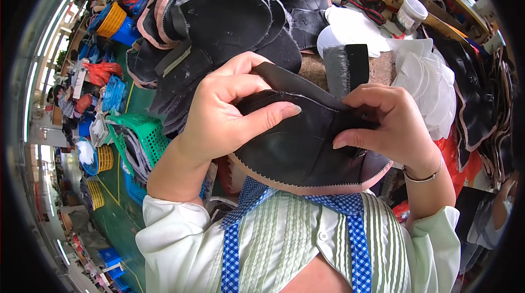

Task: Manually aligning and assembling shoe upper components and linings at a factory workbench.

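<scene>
Between my hands is a black shoe upper (298,148) with a pinkish zigzag-stitched edge along its lower rim. My left hand (232,110) grips its upper left side, thumb on the front face and fingers behind. On the upper right side my right hand (383,123) pinches it the same way, with the fingertips partly hidden. The top edge is parted, and a black inner layer (292,80) stands up behind the front face. Just beyond the shoe upper, a black strip with a grey fuzzy side (345,69) lies on the worktable.
A heap of black shoe uppers (229,19) fills the far left of the table. White cut pieces (421,82) are stacked at right, near a white tub (411,14). More uppers (476,96) hang at far right. A green basket (141,137) stands at left.
</scene>
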`<state>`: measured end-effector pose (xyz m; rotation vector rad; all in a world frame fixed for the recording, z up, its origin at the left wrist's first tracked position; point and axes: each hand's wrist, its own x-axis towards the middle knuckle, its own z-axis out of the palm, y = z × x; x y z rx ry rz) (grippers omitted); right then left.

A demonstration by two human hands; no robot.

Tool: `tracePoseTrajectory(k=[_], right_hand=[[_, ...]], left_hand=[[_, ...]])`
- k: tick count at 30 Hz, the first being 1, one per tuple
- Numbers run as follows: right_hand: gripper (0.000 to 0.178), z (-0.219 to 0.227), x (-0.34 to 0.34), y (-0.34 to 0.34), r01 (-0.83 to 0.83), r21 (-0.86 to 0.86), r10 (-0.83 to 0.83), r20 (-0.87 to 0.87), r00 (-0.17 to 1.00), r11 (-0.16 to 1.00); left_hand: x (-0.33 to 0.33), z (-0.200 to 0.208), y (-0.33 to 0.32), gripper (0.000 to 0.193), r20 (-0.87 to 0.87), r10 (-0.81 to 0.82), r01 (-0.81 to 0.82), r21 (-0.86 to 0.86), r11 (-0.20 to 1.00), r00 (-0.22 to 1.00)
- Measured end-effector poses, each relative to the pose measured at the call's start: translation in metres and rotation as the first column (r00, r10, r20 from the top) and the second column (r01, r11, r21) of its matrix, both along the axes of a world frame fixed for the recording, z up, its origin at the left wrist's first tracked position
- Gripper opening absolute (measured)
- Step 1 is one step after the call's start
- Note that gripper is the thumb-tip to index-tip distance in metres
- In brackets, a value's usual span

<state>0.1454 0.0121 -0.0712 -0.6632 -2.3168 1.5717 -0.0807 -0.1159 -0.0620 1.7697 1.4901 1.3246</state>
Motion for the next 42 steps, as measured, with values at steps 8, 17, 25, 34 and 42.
tracePoseTrajectory(k=[8,17,25,34,42], right_hand=[[0.042,-0.007,-0.002,0.005,0.017,0.124,-0.008,-0.075,0.997,0.992],[0.036,-0.007,-0.002,0.003,0.019,0.242,0.006,-0.102,0.995,0.970],[0.036,-0.016,-0.002,0.001,0.030,0.369,0.084,-0.289,0.954,0.929],[0.034,-0.017,-0.005,-0.002,0.023,0.403,0.125,-0.337,0.933,0.915],[0.045,-0.020,0.003,-0.003,0.095,0.396,0.029,-0.296,0.955,0.913]], left_hand=[[-0.001,-0.005,0.000,0.014,-0.074,-0.014,0.021,0.103,0.994,0.997],[0.002,-0.010,-0.008,0.013,-0.169,0.112,-0.090,0.135,0.987,0.979],[0.009,-0.010,-0.014,0.013,-0.166,0.191,-0.163,0.167,0.972,0.967],[0.023,-0.012,-0.019,0.015,-0.260,0.315,-0.232,0.304,0.924,0.913],[0.027,-0.021,-0.014,0.017,-0.337,0.355,-0.199,0.418,0.887,0.872]])
